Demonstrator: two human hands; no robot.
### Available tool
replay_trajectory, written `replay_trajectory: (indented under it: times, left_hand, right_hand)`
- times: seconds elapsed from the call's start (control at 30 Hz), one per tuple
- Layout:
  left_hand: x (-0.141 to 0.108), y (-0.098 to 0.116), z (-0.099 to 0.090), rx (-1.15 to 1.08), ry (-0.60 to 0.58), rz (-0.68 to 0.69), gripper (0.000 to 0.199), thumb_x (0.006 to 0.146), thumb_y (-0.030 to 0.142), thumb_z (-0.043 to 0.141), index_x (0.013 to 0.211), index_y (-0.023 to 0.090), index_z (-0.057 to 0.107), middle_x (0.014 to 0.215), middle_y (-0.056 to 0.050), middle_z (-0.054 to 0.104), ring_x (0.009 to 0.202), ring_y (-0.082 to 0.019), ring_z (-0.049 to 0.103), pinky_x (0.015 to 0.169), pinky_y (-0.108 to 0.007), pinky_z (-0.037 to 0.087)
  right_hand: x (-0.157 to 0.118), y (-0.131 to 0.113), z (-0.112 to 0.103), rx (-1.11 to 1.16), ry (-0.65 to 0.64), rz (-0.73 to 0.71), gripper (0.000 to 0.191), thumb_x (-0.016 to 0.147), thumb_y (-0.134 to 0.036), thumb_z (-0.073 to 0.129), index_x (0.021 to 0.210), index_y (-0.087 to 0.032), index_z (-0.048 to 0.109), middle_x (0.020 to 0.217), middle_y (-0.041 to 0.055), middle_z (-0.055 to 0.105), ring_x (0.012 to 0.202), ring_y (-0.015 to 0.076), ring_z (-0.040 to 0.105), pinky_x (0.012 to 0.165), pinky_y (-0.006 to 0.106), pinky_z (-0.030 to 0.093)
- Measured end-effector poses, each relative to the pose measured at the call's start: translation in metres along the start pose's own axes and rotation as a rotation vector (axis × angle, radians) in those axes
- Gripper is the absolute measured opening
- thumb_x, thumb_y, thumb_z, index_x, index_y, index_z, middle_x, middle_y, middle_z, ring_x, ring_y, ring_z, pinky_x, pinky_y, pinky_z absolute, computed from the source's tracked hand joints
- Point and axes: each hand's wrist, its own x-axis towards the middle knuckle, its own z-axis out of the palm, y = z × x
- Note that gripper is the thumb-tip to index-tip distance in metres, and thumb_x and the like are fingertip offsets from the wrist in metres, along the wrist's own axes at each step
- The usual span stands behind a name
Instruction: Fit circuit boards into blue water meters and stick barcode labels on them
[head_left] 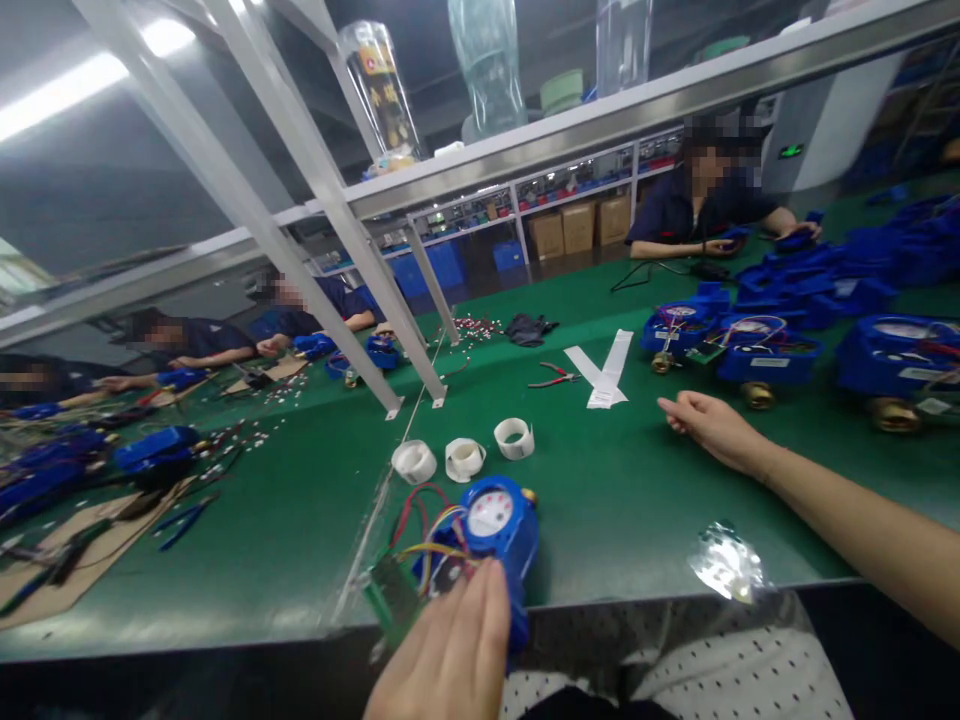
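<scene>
- Fingers [491, 610] of the left hand [439, 660], side by side, laid against 1 blue meter [523, 550]; thumb hidden, so pinch or mere rest cannot be told.
- Blue meter: at the near edge of the green bench [600, 530], round dial [491, 514] facing up.
- Handling, judged: housing stiff, perhaps slick; brass fitting [529, 496] likely adds weight; best held by the blue sides.
- Wires [433, 550], soft and easily snagged; green circuit board [395, 598], likely fragile, poor to grip.
- Right hand [709, 425], fingers curled, tips near the thumb, above the bench; whether it pinches anything cannot be told.
- Beyond the meter: 3 white rolls [414, 465]; farther, red-handled pliers [551, 381] beside 2 crossed white strips [615, 365].
- Nearest the right hand: 3 blue units [769, 368]; nearer the bench edge, 1 clear bag [726, 565].
</scene>
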Motion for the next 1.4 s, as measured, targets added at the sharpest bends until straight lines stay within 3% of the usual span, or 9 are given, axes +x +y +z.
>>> replay_trajectory:
  times: [0.23,0.47,0.63,0.73,0.8,0.9,1.03,1.23,1.4]
  left_hand:
    - [0.130,0.082,0.043,0.036,-0.070,-0.060,0.039,0.098,0.014,0.048,0.131,0.004,0.066,0.122,-0.017,0.073,0.103,-0.024,0.074,0.082,-0.029,0.062]
    - [0.212,0.102,0.097,0.031,-0.151,-0.249,0.041,0.101,0.011,0.042,0.133,-0.002,0.063,0.121,-0.022,0.072,0.102,-0.027,0.075,0.082,-0.031,0.061]
    - [0.198,0.096,0.061,-0.059,-0.083,-0.207,0.044,0.103,0.016,0.041,0.142,0.006,0.058,0.144,-0.019,0.061,0.127,-0.030,0.063,0.100,-0.038,0.056]
    - [0.181,0.069,0.040,-0.235,0.131,-0.043,0.037,0.101,0.021,0.048,0.133,0.012,0.064,0.129,-0.014,0.070,0.111,-0.024,0.070,0.085,-0.032,0.057]
    - [0.175,0.036,0.046,-0.440,0.306,-0.006,0.027,0.099,0.024,0.053,0.119,0.015,0.068,0.102,-0.007,0.076,0.082,-0.017,0.071,0.068,-0.027,0.052]
    - [0.168,-0.017,0.087,-0.794,0.476,-0.306,0.014,0.098,0.027,0.056,0.099,0.018,0.066,0.084,-0.003,0.071,0.072,-0.014,0.066,0.069,-0.026,0.050]
    - [0.152,-0.054,0.145,-1.459,0.210,-0.723,0.025,0.100,0.041,0.051,0.103,0.018,0.059,0.074,0.000,0.063,0.054,-0.009,0.054,0.053,-0.022,0.043]
    - [0.131,-0.058,0.143,-1.658,-0.456,-0.281,0.042,0.086,0.058,0.071,0.099,0.019,0.065,0.089,-0.004,0.070,0.075,-0.015,0.062,0.065,-0.025,0.047]
    - [0.133,-0.052,0.133,-1.691,-0.464,-0.174,0.039,0.084,0.053,0.075,0.095,0.018,0.063,0.082,0.000,0.067,0.071,-0.013,0.059,0.062,-0.025,0.043]
  right_hand:
    - [-0.030,0.011,-0.021,-0.013,0.069,0.004,0.064,0.072,-0.072,0.080,0.065,-0.022,0.040,0.067,-0.0001,0.057,0.065,0.0139,0.049,0.063,0.026,0.040]
    - [-0.031,0.009,-0.015,-0.119,0.081,0.016,0.065,0.069,-0.077,0.078,0.063,-0.022,0.044,0.066,0.0018,0.061,0.065,0.0161,0.052,0.063,0.028,0.041]
    - [-0.033,0.003,-0.013,-0.171,0.072,0.018,0.064,0.073,-0.077,0.076,0.062,-0.022,0.044,0.065,0.0020,0.061,0.065,0.0167,0.054,0.063,0.029,0.042]
    - [-0.035,0.001,-0.013,-0.199,0.057,0.026,0.061,0.076,-0.074,0.075,0.063,-0.022,0.045,0.064,0.0020,0.060,0.063,0.0164,0.055,0.061,0.030,0.041]
    - [-0.035,0.002,-0.013,-0.212,0.042,0.028,0.059,0.078,-0.073,0.074,0.064,-0.023,0.046,0.065,0.0027,0.061,0.064,0.0169,0.057,0.062,0.030,0.042]
    - [-0.034,0.005,-0.015,-0.208,0.030,0.034,0.058,0.077,-0.071,0.077,0.067,-0.022,0.047,0.068,0.0021,0.062,0.067,0.0173,0.059,0.064,0.030,0.045]
    - [-0.032,0.006,-0.014,-0.127,0.095,0.001,0.053,0.072,-0.064,0.085,0.075,-0.022,0.054,0.070,-0.0005,0.060,0.063,0.0154,0.055,0.057,0.028,0.045]
    - [-0.056,-0.038,0.015,-0.189,0.225,-0.186,0.039,0.080,-0.053,0.083,0.101,-0.026,0.066,0.093,0.0008,0.065,0.080,0.0160,0.060,0.074,0.029,0.051]
    - [-0.076,-0.109,0.069,-0.473,-0.049,-0.421,0.014,0.094,-0.038,0.072,0.104,-0.028,0.072,0.101,0.0026,0.068,0.091,0.0178,0.064,0.077,0.029,0.054]
